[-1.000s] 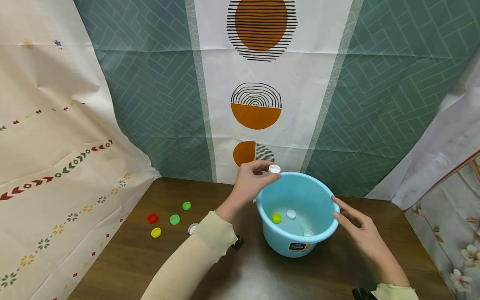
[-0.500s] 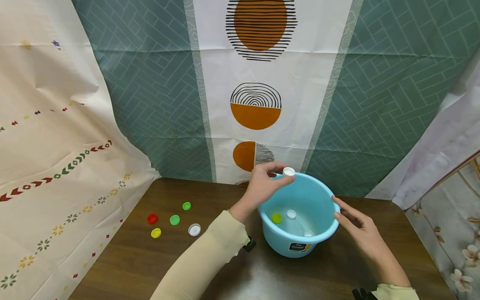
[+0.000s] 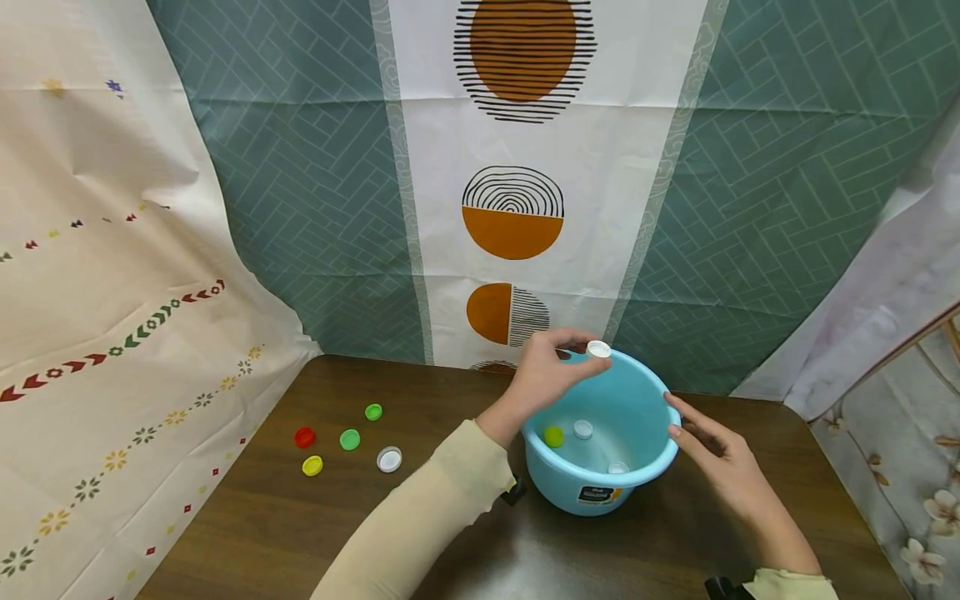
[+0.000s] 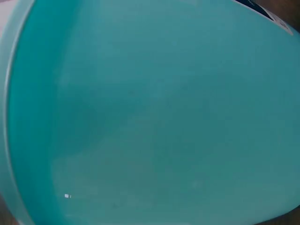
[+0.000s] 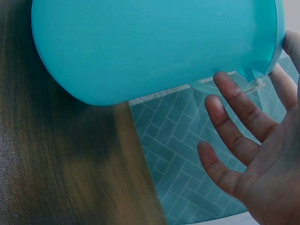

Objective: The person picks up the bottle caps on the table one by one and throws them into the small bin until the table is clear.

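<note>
A white bottle cap (image 3: pixel 598 351) is pinched between the thumb and fingers of my left hand (image 3: pixel 542 371), above the far left part of the light-blue bucket (image 3: pixel 557 483). Inside the bucket lie a lime-green cap (image 3: pixel 553 437), a white cap (image 3: pixel 582 429) and a whitish cap (image 3: pixel 618 467). My right hand (image 3: pixel 716 454) touches the bucket's right rim with thumb and forefinger. In the right wrist view, its other fingers (image 5: pixel 229 131) are spread and loose beside the bucket wall (image 5: pixel 150 51). Only the bucket's outside (image 4: pixel 154 112) fills most of the left wrist view; the left hand is out of that view.
On the brown table (image 3: pixel 300 533), left of the bucket, lie a red cap (image 3: pixel 304 437), a yellow cap (image 3: pixel 312 466), two green caps (image 3: pixel 350 439) and a white cap (image 3: pixel 389 459). A patterned curtain (image 3: pixel 315 208) hangs behind the table, with cream cloth (image 3: pixel 112 333) at left.
My left hand has moved right with the white cap, from the bucket's left rim to over its opening. The white cap on the table has come into full view. My right hand stays put.
</note>
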A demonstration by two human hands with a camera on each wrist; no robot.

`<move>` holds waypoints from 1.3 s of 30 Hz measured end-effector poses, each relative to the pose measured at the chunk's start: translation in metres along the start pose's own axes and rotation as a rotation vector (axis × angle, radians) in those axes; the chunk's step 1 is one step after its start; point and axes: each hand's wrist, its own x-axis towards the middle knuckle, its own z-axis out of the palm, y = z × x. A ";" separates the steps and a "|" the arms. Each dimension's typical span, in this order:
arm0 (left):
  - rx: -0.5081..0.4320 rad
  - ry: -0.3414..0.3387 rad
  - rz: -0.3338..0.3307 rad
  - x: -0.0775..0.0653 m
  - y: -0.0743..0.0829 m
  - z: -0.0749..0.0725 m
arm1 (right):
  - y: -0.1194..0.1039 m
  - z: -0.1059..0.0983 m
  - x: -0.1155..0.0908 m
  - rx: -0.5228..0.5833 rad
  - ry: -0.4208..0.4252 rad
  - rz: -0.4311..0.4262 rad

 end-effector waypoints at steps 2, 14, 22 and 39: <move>0.006 -0.008 -0.011 0.000 0.000 0.002 | 0.000 0.000 0.000 0.002 -0.002 0.003; 0.033 -0.025 -0.011 0.003 0.001 0.012 | 0.001 0.000 0.000 -0.008 0.003 -0.008; 0.031 -0.046 -0.040 0.003 0.002 0.012 | 0.000 0.001 0.000 0.013 0.009 -0.015; 0.007 -0.038 -0.053 -0.001 0.001 0.004 | 0.001 0.000 0.000 0.001 0.008 -0.014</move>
